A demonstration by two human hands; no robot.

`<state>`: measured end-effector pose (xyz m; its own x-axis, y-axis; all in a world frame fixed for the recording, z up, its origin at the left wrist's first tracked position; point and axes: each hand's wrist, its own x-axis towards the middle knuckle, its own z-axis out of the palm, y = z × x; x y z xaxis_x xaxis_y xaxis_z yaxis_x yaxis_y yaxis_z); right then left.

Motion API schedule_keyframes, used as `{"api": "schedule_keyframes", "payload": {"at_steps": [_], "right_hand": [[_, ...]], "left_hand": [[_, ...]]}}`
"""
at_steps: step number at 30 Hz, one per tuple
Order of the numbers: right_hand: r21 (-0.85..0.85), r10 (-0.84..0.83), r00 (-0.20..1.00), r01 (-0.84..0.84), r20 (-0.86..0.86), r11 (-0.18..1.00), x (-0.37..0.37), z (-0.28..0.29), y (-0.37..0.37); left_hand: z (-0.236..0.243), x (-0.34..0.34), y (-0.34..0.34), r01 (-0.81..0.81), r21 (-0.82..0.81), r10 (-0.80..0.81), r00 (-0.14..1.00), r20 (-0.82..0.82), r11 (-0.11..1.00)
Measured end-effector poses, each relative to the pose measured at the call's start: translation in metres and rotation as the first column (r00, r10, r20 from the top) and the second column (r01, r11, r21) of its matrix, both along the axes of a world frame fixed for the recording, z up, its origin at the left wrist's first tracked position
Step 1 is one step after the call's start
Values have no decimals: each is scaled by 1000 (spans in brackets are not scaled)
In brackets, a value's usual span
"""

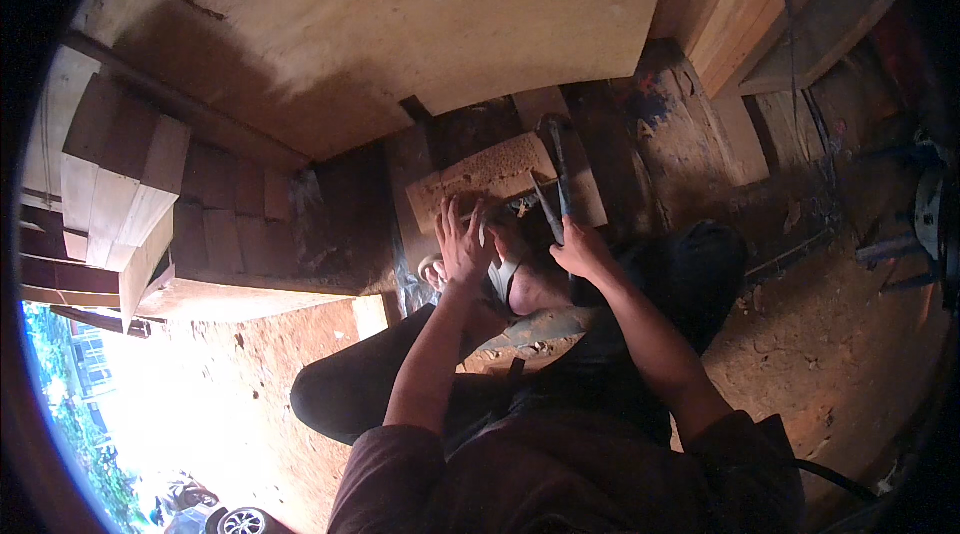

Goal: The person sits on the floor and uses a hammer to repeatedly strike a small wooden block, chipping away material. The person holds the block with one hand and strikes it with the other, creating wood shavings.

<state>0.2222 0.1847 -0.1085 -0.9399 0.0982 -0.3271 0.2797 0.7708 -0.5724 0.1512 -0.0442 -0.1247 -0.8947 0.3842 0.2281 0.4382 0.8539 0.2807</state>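
My left hand (465, 246) has its fingers spread over the near edge of a rough wooden block (480, 174) that lies in front of me. Whether it presses on the wood or hovers just above cannot be made out. In my right hand (582, 250), closed, is a dark long tool with a hooked far end (562, 164). A shorter pointed dark piece (546, 209) runs from the same grip; I cannot tell whether both belong to one tool. The tool reaches over the block's right end. My foot (508, 239) is beside the left hand, partly hidden.
A large pale wooden panel (400, 24) fills the far side. Stacked wooden blocks (120, 184) stand at the left, and timber beams (750, 24) at the upper right. A dark-framed object (925, 224) sits at the right edge. Brown dirt ground (820, 364) surrounds my crossed legs.
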Motion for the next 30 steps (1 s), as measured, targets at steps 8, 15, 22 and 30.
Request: {"api": "schedule_keyframes", "payload": {"at_steps": [8, 15, 22, 30], "right_hand": [[-208, -141, 878, 49, -457, 977, -8, 3, -32], [-57, -23, 887, -3, -462, 998, 8, -47, -43], [-181, -3, 966, -46, -257, 982, 8, -19, -47], [-227, 54, 970, -109, -237, 968, 12, 0, -65]], "left_hand": [[3, 13, -23, 74, 52, -74, 997, -9, 996], [3, 8, -29, -77, 211, 102, 989, -110, 975], [0, 6, -34, -165, 310, 216, 967, -138, 936], [0, 4, -39, -252, 339, 303, 947, -105, 906]]}}
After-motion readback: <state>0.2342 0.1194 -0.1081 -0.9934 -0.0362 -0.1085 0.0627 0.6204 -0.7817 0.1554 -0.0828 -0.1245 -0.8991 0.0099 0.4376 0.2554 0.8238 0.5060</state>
